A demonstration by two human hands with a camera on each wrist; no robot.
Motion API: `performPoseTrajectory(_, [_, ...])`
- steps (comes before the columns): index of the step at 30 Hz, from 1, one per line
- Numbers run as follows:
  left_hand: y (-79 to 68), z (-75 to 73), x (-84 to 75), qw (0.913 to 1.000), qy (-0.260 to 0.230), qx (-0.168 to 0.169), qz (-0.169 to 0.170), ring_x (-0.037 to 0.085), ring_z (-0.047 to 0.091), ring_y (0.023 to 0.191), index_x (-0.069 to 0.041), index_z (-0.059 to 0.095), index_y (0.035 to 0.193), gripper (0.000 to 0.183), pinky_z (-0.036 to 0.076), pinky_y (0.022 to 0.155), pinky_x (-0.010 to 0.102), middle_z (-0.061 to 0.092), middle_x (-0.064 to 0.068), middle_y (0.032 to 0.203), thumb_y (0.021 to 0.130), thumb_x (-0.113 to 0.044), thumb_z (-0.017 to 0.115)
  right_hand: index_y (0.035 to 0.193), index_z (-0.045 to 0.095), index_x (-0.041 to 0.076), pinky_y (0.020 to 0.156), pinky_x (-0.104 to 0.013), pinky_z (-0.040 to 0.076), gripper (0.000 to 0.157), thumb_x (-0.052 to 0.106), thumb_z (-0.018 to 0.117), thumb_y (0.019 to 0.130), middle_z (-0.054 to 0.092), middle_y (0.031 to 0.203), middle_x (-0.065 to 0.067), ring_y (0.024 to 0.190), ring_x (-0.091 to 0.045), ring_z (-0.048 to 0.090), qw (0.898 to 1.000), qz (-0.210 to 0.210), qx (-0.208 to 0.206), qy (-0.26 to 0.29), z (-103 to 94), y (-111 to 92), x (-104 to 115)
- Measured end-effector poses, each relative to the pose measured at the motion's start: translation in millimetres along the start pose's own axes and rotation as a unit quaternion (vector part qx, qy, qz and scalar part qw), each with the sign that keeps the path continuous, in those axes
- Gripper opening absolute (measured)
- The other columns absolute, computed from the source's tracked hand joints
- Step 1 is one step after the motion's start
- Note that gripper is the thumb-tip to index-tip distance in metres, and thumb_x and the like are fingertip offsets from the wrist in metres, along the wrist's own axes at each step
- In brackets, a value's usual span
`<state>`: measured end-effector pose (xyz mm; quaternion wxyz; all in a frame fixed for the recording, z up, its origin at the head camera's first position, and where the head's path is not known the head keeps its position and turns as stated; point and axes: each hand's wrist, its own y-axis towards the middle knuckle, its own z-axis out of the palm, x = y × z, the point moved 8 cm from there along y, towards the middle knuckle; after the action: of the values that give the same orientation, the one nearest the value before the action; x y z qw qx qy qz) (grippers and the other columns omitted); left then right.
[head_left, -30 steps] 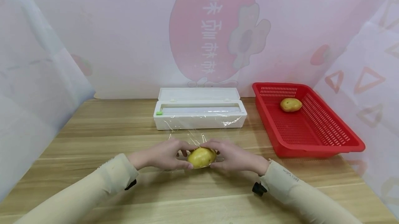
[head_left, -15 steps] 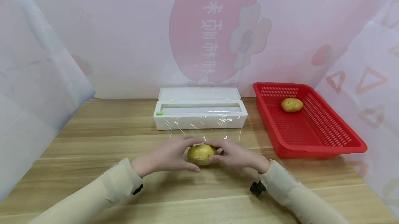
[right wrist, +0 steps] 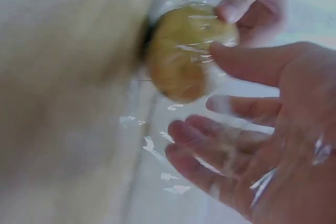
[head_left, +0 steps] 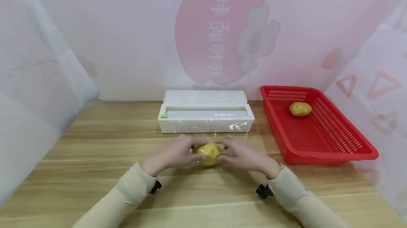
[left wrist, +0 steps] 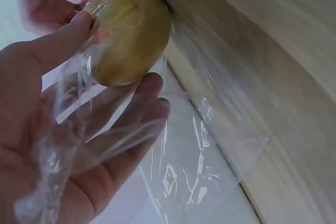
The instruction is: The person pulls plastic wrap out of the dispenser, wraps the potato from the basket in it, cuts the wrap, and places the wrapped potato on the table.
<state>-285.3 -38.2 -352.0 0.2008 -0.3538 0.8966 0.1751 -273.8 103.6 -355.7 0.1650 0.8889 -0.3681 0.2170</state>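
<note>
The wood-grain counter [head_left: 95, 143] bears an open white oblong box [head_left: 206, 126] near its back edge. Before it, the left hand [head_left: 176, 153] curls its fingers round a yellow oval potato [head_left: 210, 154] in clear plastic film [left wrist: 201, 163]; the right hand [head_left: 245, 154] spreads its fingers, thumb touching the potato.

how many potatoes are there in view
2: one wrapped potato between the left hand and right hand, and a second potato in the red basket. No others show.

Head view downward, wrist close-ups—shared potato [left wrist: 131, 40]
</note>
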Motion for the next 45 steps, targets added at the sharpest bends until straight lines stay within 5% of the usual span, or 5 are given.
performPoseTrajectory(6, [0.3, -0.8, 19.1, 0.9974, -0.038, -0.010, -0.060, 0.010, 0.064, 0.090, -0.009, 0.063, 0.119, 0.036, 0.052, 0.081, 0.034, 0.070, 0.001, 0.103, 0.092, -0.032, 0.072, 0.118, 0.069, 0.004, 0.096, -0.046, 0.046, 0.035, 0.010, 0.079, 0.084, 0.059, 0.125, -0.011, 0.116, -0.026, 0.055, 0.990, -0.073, -0.092, -0.080, -26.1, -4.0, 26.7])
performPoseTrajectory(14, [5.3, -1.6, 26.7, 0.9939, -0.098, -0.008, -0.049, 0.010, 0.064, 0.088, -0.007, 0.066, 0.115, 0.029, 0.052, 0.077, 0.033, 0.069, -0.001, 0.099, 0.097, -0.029, 0.065, 0.109, 0.072, 0.003, 0.089, -0.035, 0.051, 0.031, 0.009, 0.083, 0.080, 0.062, 0.113, -0.007, 0.105, -0.021, 0.058, 0.973, -0.152, -0.098, -0.145, -16.3, -3.4, 39.8])
performPoseTrajectory(30, [4.7, -2.6, 36.7, 0.9918, -0.109, -0.028, -0.061, 0.018, 0.066, 0.083, 0.001, 0.067, 0.117, 0.032, 0.054, 0.072, 0.033, 0.068, 0.009, 0.102, 0.097, -0.023, 0.065, 0.117, 0.071, 0.004, 0.087, -0.036, 0.049, 0.040, 0.020, 0.082, 0.083, 0.062, 0.109, -0.006, 0.100, -0.019, 0.056, 0.981, -0.099, -0.072, -0.147, -1.2, 16.6, 17.1])
performPoseTrajectory(39, [-1.0, -29.9, 22.2, 0.9926, -0.010, -0.110, -0.051, 0.031, 0.060, 0.104, -0.003, 0.063, 0.125, 0.041, 0.050, 0.087, 0.047, 0.059, 0.014, 0.123, 0.091, -0.023, 0.073, 0.120, 0.067, 0.000, 0.088, -0.033, 0.048, 0.055, 0.032, 0.084, 0.079, 0.059, 0.112, -0.006, 0.101, -0.016, 0.054, 0.982, -0.074, -0.057, -0.167, 1.6, 29.2, 11.9])
performPoseTrajectory(45, [-1.9, -34.0, 12.1, 0.9938, 0.046, -0.100, -0.019, 0.026, 0.059, 0.103, -0.007, 0.070, 0.113, 0.039, 0.048, 0.089, 0.045, 0.063, 0.006, 0.112, 0.080, -0.023, 0.084, 0.123, 0.065, 0.000, 0.087, -0.034, 0.048, 0.063, 0.035, 0.086, 0.075, 0.059, 0.113, -0.007, 0.101, -0.018, 0.053, 0.987, -0.043, -0.038, -0.148, 4.3, 34.7, 3.4])
